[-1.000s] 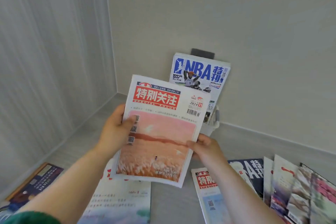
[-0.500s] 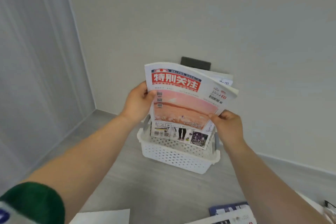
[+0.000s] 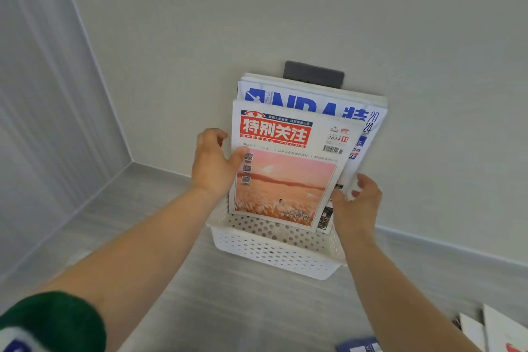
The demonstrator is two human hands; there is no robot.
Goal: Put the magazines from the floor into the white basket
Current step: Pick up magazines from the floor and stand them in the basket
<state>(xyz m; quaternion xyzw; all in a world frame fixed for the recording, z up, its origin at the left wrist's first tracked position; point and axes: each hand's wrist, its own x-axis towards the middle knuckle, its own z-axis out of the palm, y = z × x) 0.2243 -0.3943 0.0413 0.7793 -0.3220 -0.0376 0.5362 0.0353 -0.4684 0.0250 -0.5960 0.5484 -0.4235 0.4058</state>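
Head view: nearest the camera a green sleeve point(image 3: 51, 320) shows at the lower left. At the lower right edge a few loose magazines point(image 3: 498, 328) lie on the floor point(image 3: 228, 308), so the job looks only part done. Farther out, the white basket point(image 3: 274, 254) stands on the floor close to the wall point(image 3: 371, 23). The red-titled magazine point(image 3: 283, 177), the one in hand, stands nearly upright with its lower edge inside the basket's mouth; whether it has reached the bottom cannot be told. The left hand point(image 3: 213, 164) pinches its left edge, with the thumb point(image 3: 238, 155) on the cover and the fingers curled behind. The right hand point(image 3: 355, 206) is cupped at the lower right corner, its fingers loosely bent with a gap between them and the thumb; whether it actually grips paper cannot be told. Just behind stands the taller NBA magazine point(image 3: 314, 103), which seems to lean against the wall, with a grey wall plate point(image 3: 314, 73) above it. To do this step well, I judge the red-titled magazine should go straight down, flat against the NBA magazine, until its edge sits on the basket's bottom, while the right hand steadies both at their edge. Release gently, left hand last, since thin glossy paper may bow, slide forward or tip out.
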